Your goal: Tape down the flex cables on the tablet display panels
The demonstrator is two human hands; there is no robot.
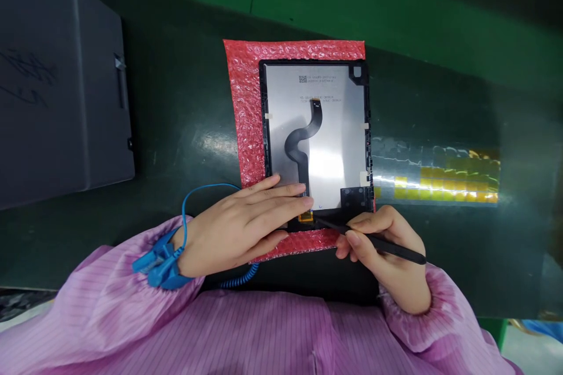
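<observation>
A tablet-sized display panel (285, 91) with a silver back and black frame lies on a red bubble-wrap sheet (246, 105). A black flex cable (300, 140) snakes down its middle to an orange connector piece (305, 216) near the lower edge. My left hand (250, 217) lies flat over the panel's lower left, fingers stretched out, fingertips on the lower cable. Black tweezers (391, 246) are held in my right hand (382, 246), their tip pointing left beside the orange piece. Whether the tip touches it I cannot tell.
A large dark grey bin (65, 88) stands at the left. Right of the panel lies a clear sheet with yellow tape pieces (440, 179). A blue wrist strap (162, 263) with a coiled cord (241, 276) runs from my left wrist. The table (185, 99) is dark green.
</observation>
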